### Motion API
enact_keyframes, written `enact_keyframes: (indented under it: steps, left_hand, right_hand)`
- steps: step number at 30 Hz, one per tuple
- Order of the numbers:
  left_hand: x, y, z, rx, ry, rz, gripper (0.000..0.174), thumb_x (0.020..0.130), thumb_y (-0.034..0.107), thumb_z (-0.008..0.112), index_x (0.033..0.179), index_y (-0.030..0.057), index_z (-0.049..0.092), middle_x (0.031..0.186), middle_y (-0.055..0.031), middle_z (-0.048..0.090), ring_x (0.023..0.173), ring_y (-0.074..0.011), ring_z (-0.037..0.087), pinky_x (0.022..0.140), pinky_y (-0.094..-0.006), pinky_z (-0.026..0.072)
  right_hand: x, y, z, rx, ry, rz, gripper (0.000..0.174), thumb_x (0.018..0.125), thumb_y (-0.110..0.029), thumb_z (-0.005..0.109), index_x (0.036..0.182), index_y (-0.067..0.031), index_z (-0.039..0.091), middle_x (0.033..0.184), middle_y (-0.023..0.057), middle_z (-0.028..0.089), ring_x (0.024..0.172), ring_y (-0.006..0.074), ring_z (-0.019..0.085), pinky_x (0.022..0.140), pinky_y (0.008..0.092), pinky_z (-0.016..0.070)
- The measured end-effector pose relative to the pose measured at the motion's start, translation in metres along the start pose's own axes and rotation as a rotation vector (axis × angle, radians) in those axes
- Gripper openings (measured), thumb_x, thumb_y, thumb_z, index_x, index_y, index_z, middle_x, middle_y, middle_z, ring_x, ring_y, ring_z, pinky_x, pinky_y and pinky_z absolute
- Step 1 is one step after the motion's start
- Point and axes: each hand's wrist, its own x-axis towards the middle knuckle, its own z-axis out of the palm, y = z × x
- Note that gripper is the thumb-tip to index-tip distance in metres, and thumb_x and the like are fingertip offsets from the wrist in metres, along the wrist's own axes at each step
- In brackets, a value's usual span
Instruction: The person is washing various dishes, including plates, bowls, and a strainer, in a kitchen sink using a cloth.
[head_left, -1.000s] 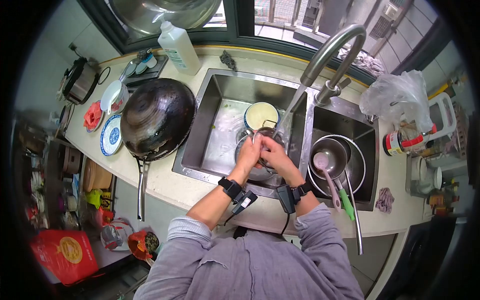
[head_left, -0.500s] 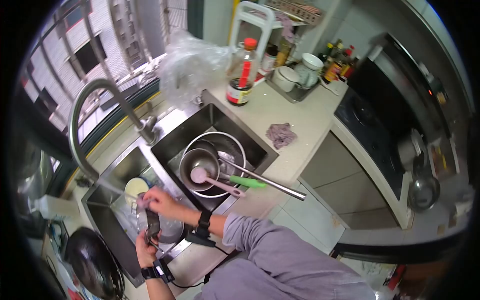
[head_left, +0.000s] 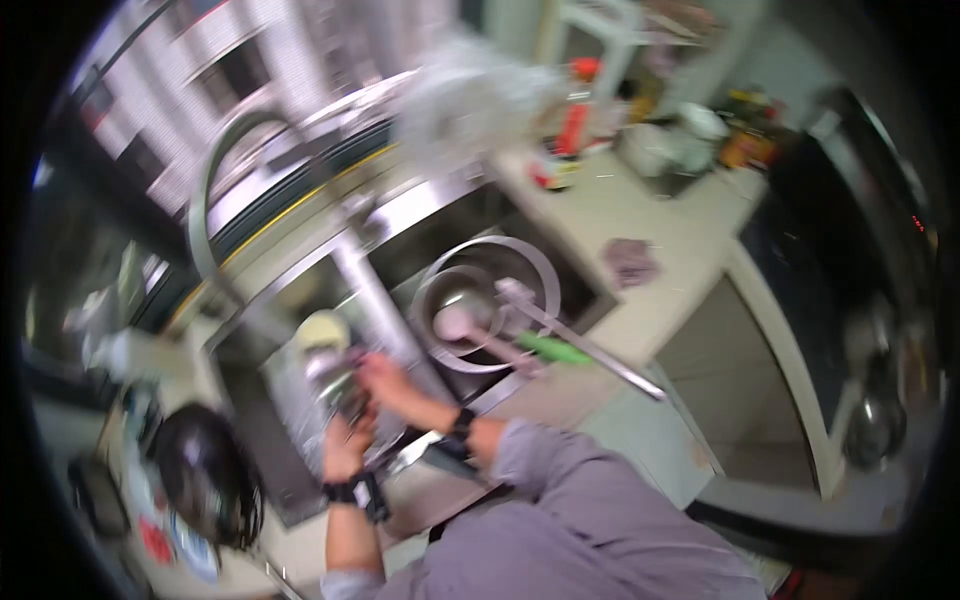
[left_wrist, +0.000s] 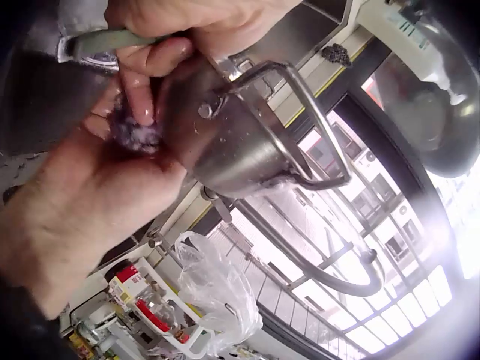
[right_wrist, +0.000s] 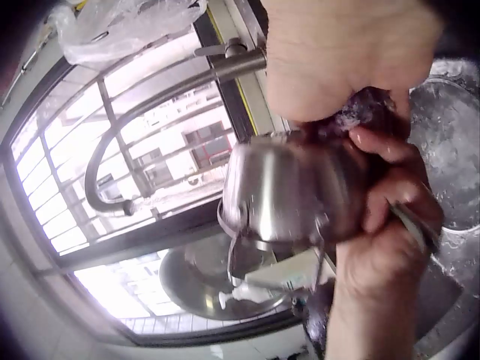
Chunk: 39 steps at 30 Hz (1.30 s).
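A small stainless steel pot (right_wrist: 292, 191) with wire loop handles is held tilted over the left sink basin (head_left: 245, 400). My left hand (left_wrist: 225, 26) grips its rim side, fingers curled round the wall. A grey-green strip (left_wrist: 112, 41) lies across the fingers of that hand; what it belongs to is hidden. Against the pot, my right hand (left_wrist: 112, 187) holds a wet, foamy purple cloth (right_wrist: 360, 112), partly covered by the palm. Both hands are close together, and the head view is blurred. A pale bowl (head_left: 322, 328) sits in the basin just beyond the pot.
The curved faucet (head_left: 203, 235) arches over the left basin. In the right basin stands a large pot (head_left: 540, 262), with a pink ladle (head_left: 455, 322) and a green handle (head_left: 555, 347) near it. An upturned wok (head_left: 205, 470) lies left; a crumpled cloth (head_left: 632, 262) lies right.
The head view has swung to the right, bringing the stove into sight. The hands have drawn apart and together again at the pot, with the purple cloth now against it.
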Motion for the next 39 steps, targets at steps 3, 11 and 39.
enact_keyframes:
  steps: [3,11,39]
  left_hand:
    - [0.013,-0.05,0.002,-1.531,0.016,-0.318,0.031,0.084,0.012,0.04,0.111,-0.0024,0.047,0.092,-0.0076,0.051,0.066,-0.0096,0.042,0.05,-0.0154,0.0341]
    - [0.009,-0.036,0.008,-2.048,-0.107,-0.818,0.031,0.083,0.016,0.039,0.106,-0.004,0.042,0.089,-0.0201,0.042,0.068,-0.0222,0.04,0.043,-0.0219,0.0346]
    - [0.009,-0.034,0.001,-1.458,-0.038,-0.93,0.017,0.086,0.007,0.034,0.095,-0.0034,0.045,0.071,-0.0099,0.046,0.048,-0.0098,0.041,0.029,-0.0134,0.0303]
  right_hand:
    - [-0.02,0.014,0.001,0.047,0.018,-0.168,0.025,0.082,-0.009,0.049,0.106,-0.0003,0.047,0.085,0.0022,0.055,0.071,0.0063,0.052,0.058,0.0206,0.0437]
    - [0.015,-0.027,0.005,-0.42,0.014,-0.64,0.027,0.08,-0.011,0.044,0.104,-0.0001,0.052,0.099,0.0168,0.056,0.096,0.0282,0.053,0.082,0.0324,0.0403]
    - [0.033,-0.028,-0.025,-0.29,-0.196,-0.157,0.018,0.083,-0.017,0.044,0.09,-0.0046,0.056,0.07,0.0022,0.054,0.059,0.0114,0.05,0.05,0.0248,0.0397]
